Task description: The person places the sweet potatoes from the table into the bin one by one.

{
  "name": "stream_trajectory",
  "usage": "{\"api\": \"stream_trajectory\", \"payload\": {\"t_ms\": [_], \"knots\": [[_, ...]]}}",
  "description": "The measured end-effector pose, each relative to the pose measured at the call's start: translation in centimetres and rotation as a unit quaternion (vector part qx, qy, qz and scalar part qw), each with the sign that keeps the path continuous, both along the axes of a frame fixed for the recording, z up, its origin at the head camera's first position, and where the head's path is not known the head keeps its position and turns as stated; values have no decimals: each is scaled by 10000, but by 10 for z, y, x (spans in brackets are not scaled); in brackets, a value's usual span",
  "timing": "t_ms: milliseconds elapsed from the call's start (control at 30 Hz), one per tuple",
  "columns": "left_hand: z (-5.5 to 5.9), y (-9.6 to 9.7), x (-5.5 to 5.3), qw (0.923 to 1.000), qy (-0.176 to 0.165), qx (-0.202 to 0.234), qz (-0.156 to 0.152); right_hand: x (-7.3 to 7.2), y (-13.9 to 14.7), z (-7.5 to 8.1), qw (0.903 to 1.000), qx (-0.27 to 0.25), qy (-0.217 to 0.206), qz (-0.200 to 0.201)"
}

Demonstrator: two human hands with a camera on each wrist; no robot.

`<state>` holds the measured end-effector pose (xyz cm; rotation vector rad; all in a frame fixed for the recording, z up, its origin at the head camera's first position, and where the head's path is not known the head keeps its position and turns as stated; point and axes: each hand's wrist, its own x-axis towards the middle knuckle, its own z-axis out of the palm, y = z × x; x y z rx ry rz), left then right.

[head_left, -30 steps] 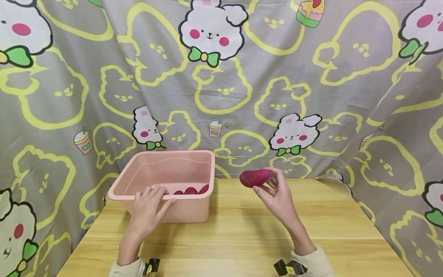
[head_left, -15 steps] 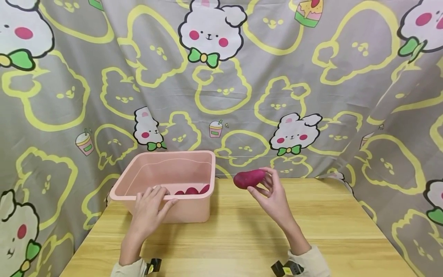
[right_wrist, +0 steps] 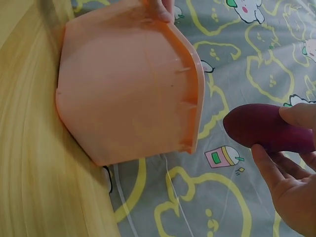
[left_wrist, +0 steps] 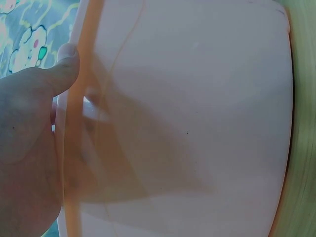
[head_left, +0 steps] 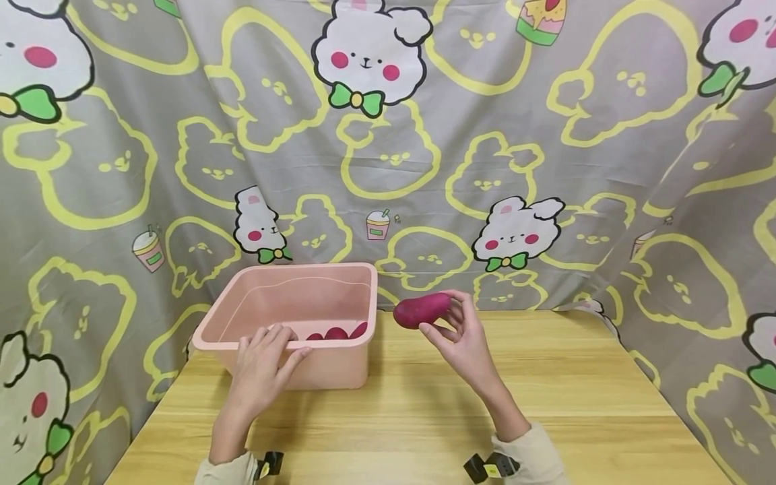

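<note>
My right hand (head_left: pixel 461 340) pinches a purple-red sweet potato (head_left: pixel 418 310) between thumb and fingers, held in the air right of the pink plastic basin (head_left: pixel 339 367). Its rounded end points left toward the basin's rim. In the right wrist view, the sweet potato (right_wrist: pixel 261 126) lies between the thumb and fingers, its far end cut off by the frame. My left hand (head_left: pixel 259 364) grips the basin's near rim, fingers curled over into it and thumb along the edge. More sweet potatoes (head_left: pixel 336 333) rest inside, partly hidden behind the near wall.
The basin stands on a wooden table (head_left: pixel 424 431), near the back left. Behind and beside the table hangs a grey curtain (head_left: pixel 400 269) printed with cartoon rabbits and yellow outlines. Both wrists wear dark camera mounts (head_left: pixel 485 467) below beige sleeves.
My right hand has carried the sweet potato leftward, closer to the basin. My left hand has stayed on the basin's rim, and the basin stands in the same place.
</note>
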<state>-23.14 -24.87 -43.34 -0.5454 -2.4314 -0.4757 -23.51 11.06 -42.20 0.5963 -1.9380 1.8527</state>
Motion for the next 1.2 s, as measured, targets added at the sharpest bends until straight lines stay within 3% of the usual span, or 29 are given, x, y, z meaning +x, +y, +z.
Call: {"api": "stream_trajectory", "payload": {"t_ms": [867, 1200], "knots": [[0, 1, -1, 10000, 10, 27, -16, -12, -49, 23, 9986, -78, 206, 485], [-1, 1, -2, 10000, 14, 15, -17, -17, -65, 25, 9975, -136, 127, 681]]}}
